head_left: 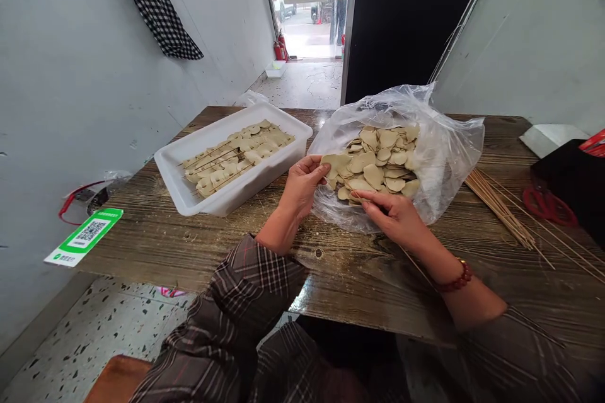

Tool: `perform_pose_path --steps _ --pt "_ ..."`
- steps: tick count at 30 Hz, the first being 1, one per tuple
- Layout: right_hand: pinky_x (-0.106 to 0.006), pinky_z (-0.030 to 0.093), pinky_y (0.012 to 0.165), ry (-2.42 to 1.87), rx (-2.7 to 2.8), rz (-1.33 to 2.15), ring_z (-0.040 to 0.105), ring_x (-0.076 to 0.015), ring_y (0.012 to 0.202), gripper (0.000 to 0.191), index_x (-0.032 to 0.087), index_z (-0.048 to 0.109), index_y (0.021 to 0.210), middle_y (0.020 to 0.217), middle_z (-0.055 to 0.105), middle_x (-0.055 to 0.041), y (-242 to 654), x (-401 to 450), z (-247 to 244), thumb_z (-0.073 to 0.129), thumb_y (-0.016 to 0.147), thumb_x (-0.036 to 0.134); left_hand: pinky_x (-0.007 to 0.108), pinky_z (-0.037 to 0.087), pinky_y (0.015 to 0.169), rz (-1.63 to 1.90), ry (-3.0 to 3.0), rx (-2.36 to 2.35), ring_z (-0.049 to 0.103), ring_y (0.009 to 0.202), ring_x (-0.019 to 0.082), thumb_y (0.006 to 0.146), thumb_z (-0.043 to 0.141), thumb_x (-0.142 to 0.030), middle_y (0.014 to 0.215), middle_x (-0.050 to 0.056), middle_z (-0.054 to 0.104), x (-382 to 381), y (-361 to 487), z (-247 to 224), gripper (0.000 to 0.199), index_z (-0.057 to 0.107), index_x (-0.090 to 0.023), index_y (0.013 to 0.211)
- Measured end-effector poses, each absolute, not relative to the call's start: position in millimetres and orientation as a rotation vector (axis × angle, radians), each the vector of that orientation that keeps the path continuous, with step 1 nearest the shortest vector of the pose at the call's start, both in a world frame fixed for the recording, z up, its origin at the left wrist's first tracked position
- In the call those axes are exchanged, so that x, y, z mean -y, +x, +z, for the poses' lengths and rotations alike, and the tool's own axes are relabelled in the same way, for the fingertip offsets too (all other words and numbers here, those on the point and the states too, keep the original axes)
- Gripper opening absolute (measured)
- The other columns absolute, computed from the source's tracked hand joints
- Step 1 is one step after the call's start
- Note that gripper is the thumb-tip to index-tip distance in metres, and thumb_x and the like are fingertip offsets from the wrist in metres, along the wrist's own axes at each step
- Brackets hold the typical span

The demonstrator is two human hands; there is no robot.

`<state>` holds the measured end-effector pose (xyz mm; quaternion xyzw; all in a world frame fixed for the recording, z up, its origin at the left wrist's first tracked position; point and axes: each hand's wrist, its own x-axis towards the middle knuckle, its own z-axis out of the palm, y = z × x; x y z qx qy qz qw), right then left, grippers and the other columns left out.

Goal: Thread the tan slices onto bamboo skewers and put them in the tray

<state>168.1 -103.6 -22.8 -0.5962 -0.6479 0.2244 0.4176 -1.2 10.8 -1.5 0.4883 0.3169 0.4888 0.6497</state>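
My left hand point(302, 186) pinches a flat beige slice point(333, 164) between thumb and fingers, at the left edge of a pile of similar slices point(378, 154). The pile lies in an open clear plastic bag point(449, 145). Just in front of the pile, my right hand point(394, 217) is closed on a thin wooden skewer point(416, 264), whose shaft runs back under the palm. To the left, a white plastic tray point(231, 204) holds rows of slices threaded on skewers point(227, 170).
Loose skewers point(503, 211) lie on the wooden table point(189, 252) at the right, beside red scissors point(548, 204) and a black box point(571, 170). A green-and-white QR card point(87, 236) sits at the left edge. A glass door point(307, 12) stands beyond.
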Motion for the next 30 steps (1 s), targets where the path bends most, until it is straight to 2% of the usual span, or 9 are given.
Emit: perform_pose_path --steps 9,16,21,25,30 --pt "-0.027 0.037 0.05 -1.509 1.624 0.54 0.048 -0.0131 0.048 0.036 0.016 0.077 0.11 0.065 0.071 -0.0026 166.7 102.5 -19.7 0.051 0.087 0.028 0.02 0.042 0.058 1.107 1.228 -0.771 0.051 0.065 0.008 0.063 0.08 -0.029 0.075 0.0 0.064 -9.1 -0.1 -2.8 0.021 0.071 -0.017 0.078" --pt "-0.028 0.047 0.059 -1.49 1.601 0.483 0.06 -0.0156 0.06 0.035 0.019 0.076 0.111 0.084 0.077 -0.005 166.0 101.1 -23.4 0.052 0.088 0.028 0.019 0.043 0.059 1.068 1.231 -0.752 0.053 0.065 0.008 0.062 0.081 -0.029 0.074 -0.001 0.065 -5.0 3.0 -2.7 0.022 0.07 -0.016 0.075" --pt "-0.033 0.053 0.073 -1.474 1.593 0.444 0.07 -0.0212 0.082 0.034 0.018 0.075 0.113 0.1 0.078 -0.0089 166.2 101.4 -26.6 0.053 0.089 0.026 0.019 0.045 0.058 1.005 1.136 -0.69 0.054 0.065 0.008 0.058 0.084 -0.03 0.074 -0.001 0.064 -4.4 3.1 -1.6 0.027 0.069 -0.015 0.075" --pt "-0.036 0.055 0.077 -1.449 1.59 0.415 0.072 -0.0232 0.085 0.031 0.02 0.077 0.109 0.101 0.078 -0.0083 166.5 101.3 -28.1 0.055 0.088 0.025 0.019 0.043 0.054 1.031 0.998 -0.718 0.053 0.062 0.007 0.054 0.085 -0.028 0.074 -0.002 0.063 -6.3 2.0 -2.1 0.031 0.066 -0.015 0.075" --pt "-0.036 0.057 0.079 -1.402 1.614 0.412 0.073 -0.0239 0.089 0.029 0.021 0.077 0.108 0.104 0.077 -0.0078 167.9 101.4 -27.7 0.057 0.087 0.024 0.018 0.036 0.048 0.979 0.914 -0.692 0.051 0.059 0.006 0.055 0.084 -0.024 0.074 -0.001 0.063 -8.8 0.8 -4.5 0.032 0.068 -0.013 0.08"
